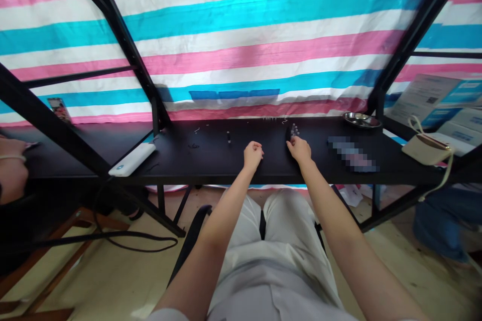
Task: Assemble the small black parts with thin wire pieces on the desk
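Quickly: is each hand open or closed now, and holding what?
Left hand: closed, nothing seen in it.
Right hand: closed; cannot tell if it holds the small dark object.

steel dish [362, 120] | white power bank [132, 159] | cream pouch [427, 149] | striped tarpaulin [241, 45] | black table [176, 160]

A small black piece with silver studs [292, 131] is seen just beyond the right hand [299, 149]; a short black cylinder [228, 137] is left on the black tabletop [176, 168], apart from both.
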A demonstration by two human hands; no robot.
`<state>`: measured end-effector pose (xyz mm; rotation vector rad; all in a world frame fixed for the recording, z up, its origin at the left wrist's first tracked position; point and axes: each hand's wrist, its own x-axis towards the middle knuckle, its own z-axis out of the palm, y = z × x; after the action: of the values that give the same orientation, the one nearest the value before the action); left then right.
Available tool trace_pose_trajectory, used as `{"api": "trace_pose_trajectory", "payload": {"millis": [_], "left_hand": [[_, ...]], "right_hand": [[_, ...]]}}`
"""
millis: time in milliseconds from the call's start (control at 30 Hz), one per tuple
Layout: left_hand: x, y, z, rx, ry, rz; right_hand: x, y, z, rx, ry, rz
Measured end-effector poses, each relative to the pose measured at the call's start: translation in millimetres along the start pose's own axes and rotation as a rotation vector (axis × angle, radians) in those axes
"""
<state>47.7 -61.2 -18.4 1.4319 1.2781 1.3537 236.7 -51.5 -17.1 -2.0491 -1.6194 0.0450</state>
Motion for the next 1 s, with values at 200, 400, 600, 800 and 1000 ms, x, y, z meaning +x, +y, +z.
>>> {"api": "trace_pose_trajectory", "payload": {"millis": [200,400,600,800,1000], "left_hand": [[-0.2,0.3,-0.1,-0.005,0.0,-0.001],[-0.3,0.5,0.0,-0.013,-0.003,-0.005],[-2.2,3.8,-0.9,-0.008,-0.001,-0.011],[-2.0,2.8,-0.6,0.002,-0.01,-0.007],[-0.5,4.3,-4.0,-0.176,0.093,-0.084]], "right_hand": [[-6.2,-2.0,-4.3,-0.015,-0.012,-0.004],[-10.0,2.1,-7.8,0.007,0.036,0.062],[-7.5,5.1,-6.5,-0.035,0.096,0.176],[-2.9,3.4,-6.7,-0.058,0.035,0.215],[-4.3,3.6,-8.1,-0.046,0.024,0.209]]}}
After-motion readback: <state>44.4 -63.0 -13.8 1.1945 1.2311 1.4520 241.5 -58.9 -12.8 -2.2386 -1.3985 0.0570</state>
